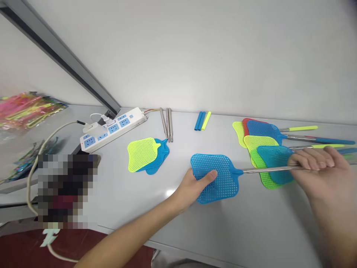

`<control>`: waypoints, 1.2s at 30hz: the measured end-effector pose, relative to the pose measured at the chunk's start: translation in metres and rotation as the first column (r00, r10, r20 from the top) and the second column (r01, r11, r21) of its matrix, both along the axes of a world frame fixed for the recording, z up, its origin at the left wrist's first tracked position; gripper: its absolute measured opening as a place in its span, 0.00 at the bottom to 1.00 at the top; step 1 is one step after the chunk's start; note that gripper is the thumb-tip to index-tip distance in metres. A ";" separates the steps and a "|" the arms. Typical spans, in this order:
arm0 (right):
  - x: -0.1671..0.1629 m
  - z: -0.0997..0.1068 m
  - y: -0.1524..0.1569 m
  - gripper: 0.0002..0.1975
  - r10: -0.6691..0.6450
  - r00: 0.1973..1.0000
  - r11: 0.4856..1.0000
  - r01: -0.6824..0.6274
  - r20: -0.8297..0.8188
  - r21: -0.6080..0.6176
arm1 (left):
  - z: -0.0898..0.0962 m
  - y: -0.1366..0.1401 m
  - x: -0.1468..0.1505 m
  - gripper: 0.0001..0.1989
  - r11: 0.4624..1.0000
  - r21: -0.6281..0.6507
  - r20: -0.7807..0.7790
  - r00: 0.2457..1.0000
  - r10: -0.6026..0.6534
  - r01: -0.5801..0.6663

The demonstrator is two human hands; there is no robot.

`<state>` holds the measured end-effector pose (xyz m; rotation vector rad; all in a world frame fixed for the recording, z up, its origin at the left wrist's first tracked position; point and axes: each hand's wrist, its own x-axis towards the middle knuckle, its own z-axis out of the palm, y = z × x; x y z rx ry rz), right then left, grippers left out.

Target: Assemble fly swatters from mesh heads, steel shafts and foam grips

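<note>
A blue fly swatter (223, 163) lies across both hands above the table. My left hand (192, 188) grips its perforated head, thumb on top and the other fingers hidden underneath. My right hand (320, 167) is wrapped around the metal rod near its right end; whether a sleeve sits inside the fist I cannot tell. Beneath and behind my right hand lies a pile of fly swatters with yellow, red, blue and green heads (262, 136). Left of my left hand rest a yellow swatter head (142, 153) and a blue swatter head (160, 160), overlapping.
Several metal rods (169, 126) lie near the wall. Two blue handle sleeves (199, 121) and a yellow handle sleeve (206, 121) are beside them. A white power strip (114, 128) with plugs and a cable stands at left. Plastic bags of colourful items (28, 108) lie beyond the frame post.
</note>
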<state>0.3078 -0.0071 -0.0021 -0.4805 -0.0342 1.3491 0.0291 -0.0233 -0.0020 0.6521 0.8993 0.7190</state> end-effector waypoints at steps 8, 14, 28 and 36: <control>0.025 -0.010 0.004 0.14 -0.196 0.975 0.969 0.177 -0.107 -0.172 | -0.003 0.000 -0.003 0.22 1.000 0.017 0.000 1.000 0.007 -0.007; 0.004 -0.013 -0.001 0.16 -0.093 0.983 0.993 0.103 -0.160 0.052 | -0.005 0.002 -0.006 0.22 0.998 -0.003 -0.007 0.998 0.060 -0.060; -0.028 -0.024 -0.007 0.19 -0.020 0.996 0.999 0.024 -0.083 0.043 | -0.007 0.001 -0.006 0.20 0.997 -0.019 0.016 0.997 0.079 -0.078; -0.040 -0.017 -0.009 0.18 -0.026 0.997 0.999 0.023 -0.067 -0.035 | -0.002 0.010 -0.013 0.19 0.996 -0.068 0.011 0.998 0.065 -0.064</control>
